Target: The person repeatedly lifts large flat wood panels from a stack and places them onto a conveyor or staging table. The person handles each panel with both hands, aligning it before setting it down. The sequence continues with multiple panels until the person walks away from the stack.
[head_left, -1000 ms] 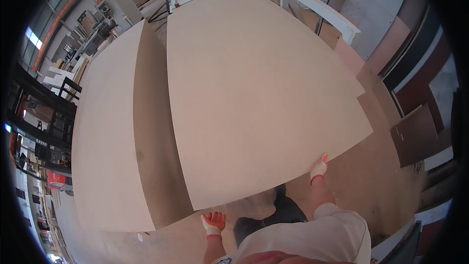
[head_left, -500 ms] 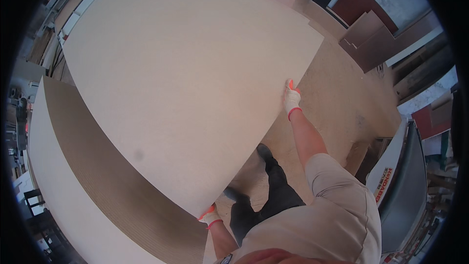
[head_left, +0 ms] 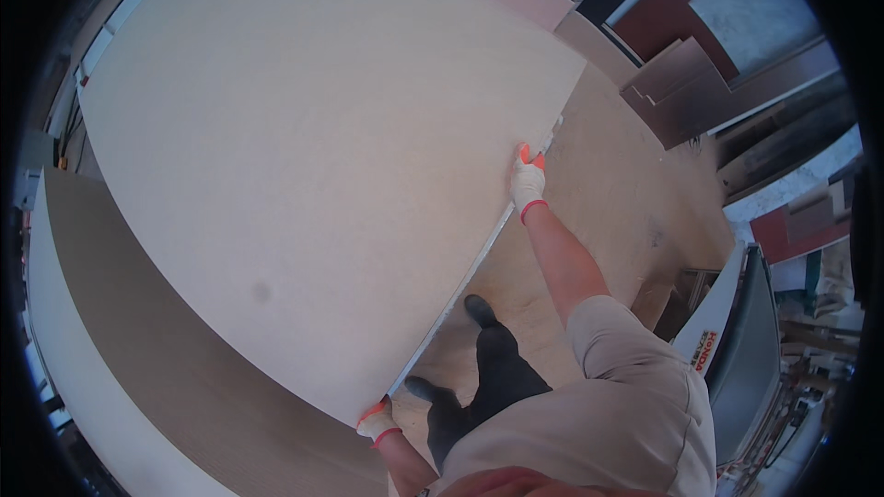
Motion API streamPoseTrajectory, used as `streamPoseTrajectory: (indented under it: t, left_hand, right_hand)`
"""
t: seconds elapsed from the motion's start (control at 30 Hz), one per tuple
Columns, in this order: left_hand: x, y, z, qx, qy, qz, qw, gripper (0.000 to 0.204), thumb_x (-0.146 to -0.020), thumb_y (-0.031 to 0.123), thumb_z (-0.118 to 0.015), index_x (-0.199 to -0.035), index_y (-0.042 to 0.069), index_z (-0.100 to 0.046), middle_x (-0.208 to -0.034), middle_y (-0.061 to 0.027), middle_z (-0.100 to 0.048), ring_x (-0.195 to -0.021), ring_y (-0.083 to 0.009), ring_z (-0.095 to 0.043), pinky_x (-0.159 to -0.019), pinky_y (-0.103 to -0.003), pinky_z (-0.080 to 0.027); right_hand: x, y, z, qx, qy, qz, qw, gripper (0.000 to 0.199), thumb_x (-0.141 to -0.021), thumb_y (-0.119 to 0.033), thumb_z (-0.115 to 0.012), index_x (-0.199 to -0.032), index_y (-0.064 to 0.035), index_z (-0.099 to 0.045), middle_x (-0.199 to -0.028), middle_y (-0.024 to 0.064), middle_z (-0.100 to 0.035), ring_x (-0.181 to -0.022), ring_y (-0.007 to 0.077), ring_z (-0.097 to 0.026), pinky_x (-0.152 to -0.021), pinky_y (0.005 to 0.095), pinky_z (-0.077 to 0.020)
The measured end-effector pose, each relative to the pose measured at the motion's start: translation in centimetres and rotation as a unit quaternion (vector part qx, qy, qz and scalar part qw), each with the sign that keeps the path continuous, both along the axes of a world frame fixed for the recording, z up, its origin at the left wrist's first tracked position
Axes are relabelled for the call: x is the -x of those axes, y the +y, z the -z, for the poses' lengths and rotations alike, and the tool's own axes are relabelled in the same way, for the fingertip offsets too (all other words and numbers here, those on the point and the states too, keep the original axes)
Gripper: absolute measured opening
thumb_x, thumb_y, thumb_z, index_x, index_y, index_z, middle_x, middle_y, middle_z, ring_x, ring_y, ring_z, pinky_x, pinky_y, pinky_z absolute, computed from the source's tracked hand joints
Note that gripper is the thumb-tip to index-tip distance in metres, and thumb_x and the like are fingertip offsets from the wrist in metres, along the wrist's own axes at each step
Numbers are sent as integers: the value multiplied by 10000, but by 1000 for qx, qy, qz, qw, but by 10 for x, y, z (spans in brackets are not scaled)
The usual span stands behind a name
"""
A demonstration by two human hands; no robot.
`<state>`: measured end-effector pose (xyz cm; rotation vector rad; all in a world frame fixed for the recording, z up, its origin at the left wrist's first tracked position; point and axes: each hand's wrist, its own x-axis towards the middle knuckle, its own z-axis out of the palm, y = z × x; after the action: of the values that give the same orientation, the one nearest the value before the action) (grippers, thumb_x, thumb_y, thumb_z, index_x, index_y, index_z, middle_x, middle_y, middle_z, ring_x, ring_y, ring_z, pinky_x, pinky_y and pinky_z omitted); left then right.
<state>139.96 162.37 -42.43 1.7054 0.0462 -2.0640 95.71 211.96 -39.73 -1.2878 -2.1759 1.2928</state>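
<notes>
Much of the large pale board runs out of view: its far end bends away toward the top of the picture, and its left side hides most of what lies under it. Only the near long edge shows fully, a thin light line running diagonally from the lower left up to the right. The fingers of both hands are hard to read, since they wrap over that edge and the board covers their tips.

The left hand, in a white glove with orange tips and cuff, is closed over the board's near lower corner. The right hand, gloved the same way, is clamped on the same long edge further up, arm stretched out straight. The board is held off the floor, tilted, its long axis running from the person's lower left to the upper right.

Its face is smooth, matt, beige, with one faint grey smudge near the lower middle. Beneath it on the left lies a darker brown sheet with a fine grain, resting on a pale stack whose edge curves along the left rim. The floor to the right is worn brown sheet material. The person's dark shoes stand on it, just beside the board's near edge. Dark red panels lean at the upper right.
</notes>
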Motion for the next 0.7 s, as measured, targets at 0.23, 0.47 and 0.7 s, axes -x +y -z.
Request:
streamPoseTrajectory:
  t: [0.23,0.47,0.7]
  left_hand:
    - [-13,8,5,150,-13,202,968,682,-950,605,-363,-1495,238,-543,-1592,-45,-485,-1455,-357,-438,-1106,-663,-403]
    - [-73,13,-26,90,-122,199,968,387,-947,594,-646,-867,221,-710,-704,62,-616,-650,-153,-543,-602,-342,-412]
    - [-364,-16,-170,181,-345,11,921,460,-975,512,-692,-842,72,-687,-696,-57,-677,-564,-165,-584,-523,-347,-423]
  right_hand:
    - [3,-3,3,26,64,-6,998,788,-976,-609,-643,-1396,49,-536,-1319,290,-668,-1189,442,-655,-975,488,-516]
    - [1,4,9,20,25,-5,999,663,-992,-634,-630,-1183,-1,-586,-1031,136,-682,-874,249,-603,-831,411,-548]
    - [-76,15,-32,399,17,-182,899,643,-1014,-635,-577,-1391,-114,-584,-1306,63,-669,-1090,231,-642,-912,389,-528]
